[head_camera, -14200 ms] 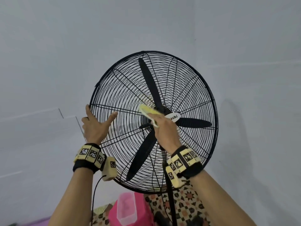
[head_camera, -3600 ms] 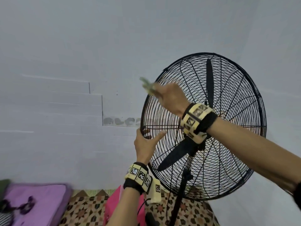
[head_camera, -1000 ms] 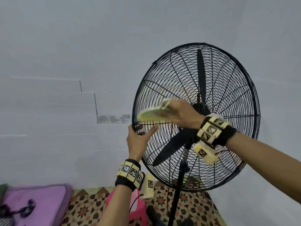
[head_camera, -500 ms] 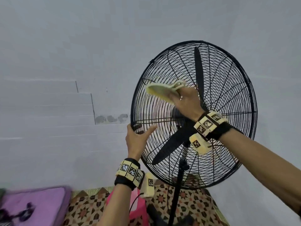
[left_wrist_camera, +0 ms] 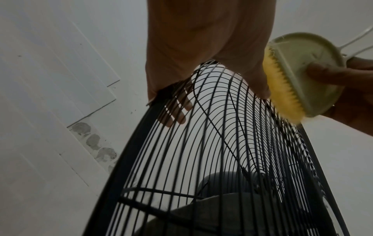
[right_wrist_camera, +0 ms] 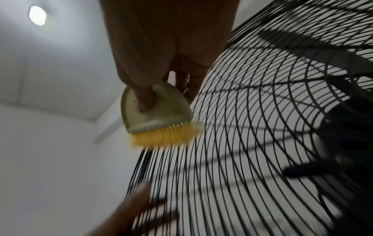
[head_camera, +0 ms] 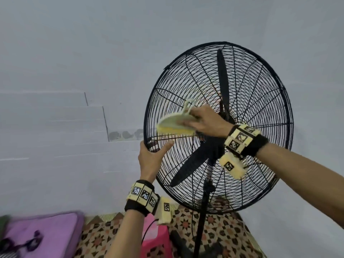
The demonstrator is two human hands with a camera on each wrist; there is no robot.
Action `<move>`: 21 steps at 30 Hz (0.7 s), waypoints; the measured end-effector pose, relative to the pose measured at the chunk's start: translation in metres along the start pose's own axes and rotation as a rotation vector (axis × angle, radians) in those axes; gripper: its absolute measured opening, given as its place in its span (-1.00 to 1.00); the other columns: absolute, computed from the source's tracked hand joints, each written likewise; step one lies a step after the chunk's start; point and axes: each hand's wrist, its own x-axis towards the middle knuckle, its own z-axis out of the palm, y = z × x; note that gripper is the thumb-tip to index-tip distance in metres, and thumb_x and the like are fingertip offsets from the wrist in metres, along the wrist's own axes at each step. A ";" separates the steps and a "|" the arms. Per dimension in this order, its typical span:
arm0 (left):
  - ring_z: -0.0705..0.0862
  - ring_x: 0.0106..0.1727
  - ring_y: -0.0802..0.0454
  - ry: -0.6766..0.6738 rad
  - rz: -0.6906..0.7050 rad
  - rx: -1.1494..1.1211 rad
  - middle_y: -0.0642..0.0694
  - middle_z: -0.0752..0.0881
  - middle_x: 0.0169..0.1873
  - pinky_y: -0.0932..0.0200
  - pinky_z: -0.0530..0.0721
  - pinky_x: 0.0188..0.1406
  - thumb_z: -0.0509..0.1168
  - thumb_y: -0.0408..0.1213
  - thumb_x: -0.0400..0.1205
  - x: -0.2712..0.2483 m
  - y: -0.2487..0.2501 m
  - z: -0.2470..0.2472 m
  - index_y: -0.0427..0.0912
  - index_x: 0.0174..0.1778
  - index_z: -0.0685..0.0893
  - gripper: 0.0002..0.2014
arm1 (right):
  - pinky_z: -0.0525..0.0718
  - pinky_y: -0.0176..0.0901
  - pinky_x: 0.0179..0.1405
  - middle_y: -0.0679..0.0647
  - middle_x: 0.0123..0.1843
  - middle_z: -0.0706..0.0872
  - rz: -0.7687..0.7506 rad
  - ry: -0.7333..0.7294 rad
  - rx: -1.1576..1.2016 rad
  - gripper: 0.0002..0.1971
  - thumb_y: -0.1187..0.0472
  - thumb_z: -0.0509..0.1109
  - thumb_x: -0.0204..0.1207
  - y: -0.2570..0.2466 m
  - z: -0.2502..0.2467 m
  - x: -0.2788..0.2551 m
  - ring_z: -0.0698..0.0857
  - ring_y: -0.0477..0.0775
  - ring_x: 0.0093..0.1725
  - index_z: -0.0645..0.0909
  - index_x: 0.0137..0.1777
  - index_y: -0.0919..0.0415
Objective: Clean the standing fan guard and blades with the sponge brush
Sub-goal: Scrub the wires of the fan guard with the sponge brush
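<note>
Up high in the head view, the right hand [head_camera: 205,121] grips a pale green plastic brush with short yellow bristles [head_camera: 176,124]. The brush back is flat and rounded like half a circle, and a thin white wire loop sticks up from its top. The thumb presses on the green back while the fingers curl round the far side. The brush's long side lies nearly level, going left to right, with the rounded end pointing left. Its yellow bristles face away from the person and touch the wires on the left part of the big round black wire fan guard [head_camera: 260,183].

Behind the wires sit three long black fan blades [head_camera: 222,77]. One blade points almost straight up, and one points down and to the left. The guard stands on a thin black pole [head_camera: 202,220].

Lower down, the left hand [head_camera: 151,158] holds the guard's left rim. Its thumb lies on the near side and its fingers reach behind the wires, seen in the left wrist view.

Below are a patterned floor mat [head_camera: 219,237], a pink plastic stool [head_camera: 155,239] and a purple cushion [head_camera: 48,233].
</note>
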 end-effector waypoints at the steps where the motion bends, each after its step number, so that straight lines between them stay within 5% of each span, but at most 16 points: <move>1: 0.72 0.12 0.31 -0.002 -0.001 0.002 0.21 0.77 0.10 0.29 0.61 0.01 0.67 0.47 0.15 0.000 -0.001 0.000 0.31 0.20 0.56 -0.22 | 0.65 -0.35 -0.39 0.29 -0.09 0.84 0.042 0.136 0.034 -0.70 0.18 0.42 0.72 0.007 -0.008 0.008 0.79 0.19 -0.34 0.72 0.31 0.39; 3: 0.73 0.08 0.37 -0.002 0.001 -0.001 0.22 0.77 0.09 0.31 0.61 0.01 0.67 0.48 0.14 -0.001 -0.001 0.002 0.31 0.19 0.57 -0.22 | 0.79 0.09 -0.36 0.42 -0.03 0.83 0.101 0.387 0.077 -0.72 0.20 0.39 0.75 0.018 -0.018 0.018 0.82 0.39 -0.23 0.72 0.28 0.43; 4: 0.73 0.06 0.39 0.000 0.002 -0.002 0.22 0.77 0.09 0.31 0.62 0.01 0.67 0.49 0.13 -0.001 -0.001 0.002 0.31 0.19 0.57 -0.22 | 0.81 0.18 -0.35 0.42 -0.05 0.83 0.101 0.402 0.081 -0.71 0.21 0.39 0.75 0.018 -0.017 0.017 0.82 0.38 -0.25 0.71 0.29 0.42; 5: 0.73 0.04 0.39 0.004 0.001 -0.001 0.22 0.78 0.08 0.29 0.62 0.01 0.67 0.49 0.13 -0.001 0.000 0.002 0.29 0.18 0.58 -0.22 | 0.82 0.13 -0.35 0.38 -0.08 0.84 0.060 0.324 0.073 -0.71 0.20 0.40 0.74 0.017 -0.010 0.013 0.83 0.30 -0.30 0.71 0.31 0.41; 7: 0.75 0.00 0.40 0.016 0.001 -0.012 0.19 0.79 0.08 0.21 0.65 0.02 0.69 0.45 0.14 0.000 0.000 0.001 0.24 0.19 0.60 -0.22 | 0.69 -0.40 -0.45 0.22 -0.18 0.84 -0.050 0.041 0.053 -0.69 0.17 0.44 0.70 0.008 0.008 -0.002 0.72 -0.14 -0.47 0.72 0.33 0.36; 9: 0.76 0.03 0.36 0.022 -0.004 -0.022 0.17 0.80 0.09 0.11 0.71 0.12 0.70 0.44 0.14 0.000 -0.001 0.000 0.21 0.21 0.61 -0.20 | 0.62 -0.47 -0.47 0.22 -0.18 0.84 -0.051 -0.029 0.076 -0.68 0.14 0.44 0.70 0.011 0.009 -0.008 0.70 -0.13 -0.50 0.73 0.32 0.35; 11: 0.76 0.16 0.23 0.022 -0.017 -0.020 0.16 0.79 0.14 0.00 0.74 0.26 0.69 0.47 0.12 -0.002 -0.001 0.000 0.21 0.28 0.60 -0.14 | 0.77 -0.13 -0.44 0.33 -0.14 0.85 0.013 0.208 0.141 -0.71 0.19 0.40 0.73 0.019 -0.008 0.000 0.79 0.26 -0.40 0.74 0.26 0.42; 13: 0.75 0.24 0.13 0.027 -0.025 -0.008 0.16 0.78 0.17 -0.13 0.75 0.33 0.68 0.49 0.11 -0.005 -0.001 0.000 0.19 0.34 0.58 -0.08 | 0.78 0.12 -0.45 0.33 -0.15 0.84 -0.016 0.517 0.067 -0.74 0.26 0.44 0.68 0.023 -0.023 0.001 0.79 0.29 -0.35 0.75 0.21 0.46; 14: 0.75 0.25 0.11 0.033 -0.025 -0.002 0.16 0.78 0.18 -0.19 0.75 0.35 0.68 0.49 0.12 -0.005 0.000 0.002 0.20 0.34 0.58 -0.08 | 0.78 0.13 -0.42 0.33 -0.14 0.83 -0.064 0.553 -0.019 -0.76 0.30 0.50 0.62 0.020 -0.022 -0.006 0.78 0.27 -0.33 0.76 0.21 0.44; 17: 0.76 0.26 0.00 0.049 -0.031 -0.001 0.10 0.79 0.19 -0.35 0.73 0.36 0.69 0.47 0.13 -0.006 0.004 0.004 0.18 0.32 0.58 -0.10 | 0.84 0.09 -0.32 0.40 -0.06 0.81 -0.243 0.261 -0.246 -0.57 0.45 0.65 0.39 0.002 0.010 -0.049 0.78 0.30 -0.23 0.78 0.28 0.31; 19: 0.77 0.24 -0.04 0.062 -0.028 -0.010 0.08 0.80 0.17 -0.41 0.72 0.34 0.69 0.46 0.11 -0.008 0.004 0.004 0.15 0.32 0.59 -0.09 | 0.83 0.07 -0.32 0.35 -0.07 0.80 -0.244 0.079 -0.193 -0.50 0.47 0.66 0.35 -0.006 0.025 -0.075 0.76 0.27 -0.21 0.76 0.32 0.23; 21: 0.78 0.23 0.02 0.081 -0.023 0.001 0.10 0.81 0.17 -0.38 0.74 0.32 0.70 0.43 0.17 -0.013 0.003 0.006 0.20 0.31 0.60 -0.15 | 0.81 0.08 -0.30 0.29 -0.05 0.84 -0.192 0.172 -0.122 -0.52 0.45 0.62 0.43 -0.010 0.020 -0.070 0.74 0.23 -0.20 0.75 0.36 0.19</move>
